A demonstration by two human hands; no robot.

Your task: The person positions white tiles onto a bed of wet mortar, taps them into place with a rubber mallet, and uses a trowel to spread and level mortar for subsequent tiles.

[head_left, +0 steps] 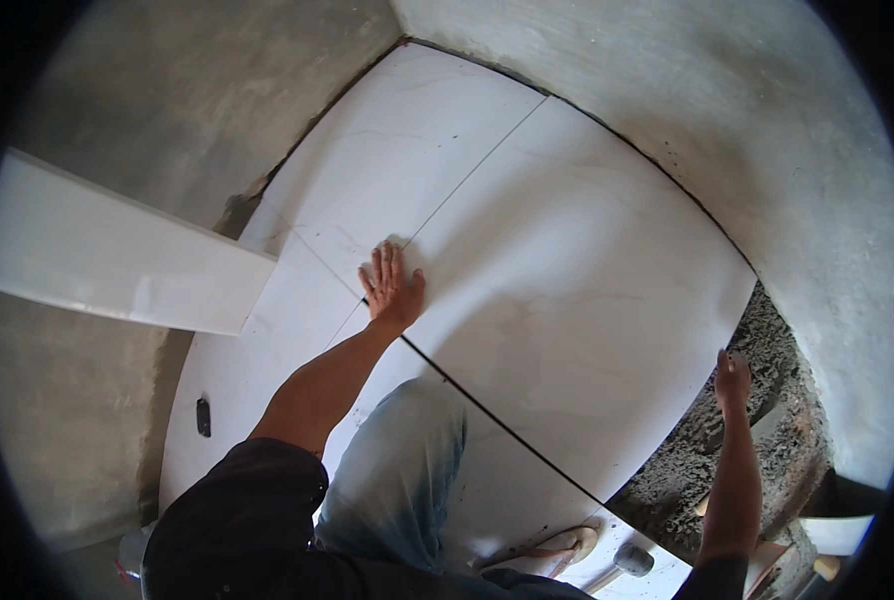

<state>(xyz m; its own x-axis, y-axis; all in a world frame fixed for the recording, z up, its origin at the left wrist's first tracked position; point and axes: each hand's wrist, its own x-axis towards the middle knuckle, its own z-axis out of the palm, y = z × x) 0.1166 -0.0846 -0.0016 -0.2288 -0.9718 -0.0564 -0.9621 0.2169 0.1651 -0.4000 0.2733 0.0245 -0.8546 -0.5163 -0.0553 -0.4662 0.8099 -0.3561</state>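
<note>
A large white marbled floor tile (567, 300) lies in front of me, with a dark gap along its near edge. My left hand (394, 290) rests flat near its left corner, fingers spread across the joint with the neighbouring white tile (367, 150). At the tile's right edge, beside the rough grey mortar (767, 340), my right hand (733, 380) is closed with its fingers curled at the edge. Part of that grip is hidden. Near my sandalled foot lies a rubber mallet (632, 560) with a dark head.
Bare grey walls (687, 110) meet at the far corner. A long white panel (117, 250) juts in from the left. A small black object (204, 417) lies on the left tiles. At lower right are a light-rimmed container (835, 535) and a wooden handle (702, 506) in the mortar.
</note>
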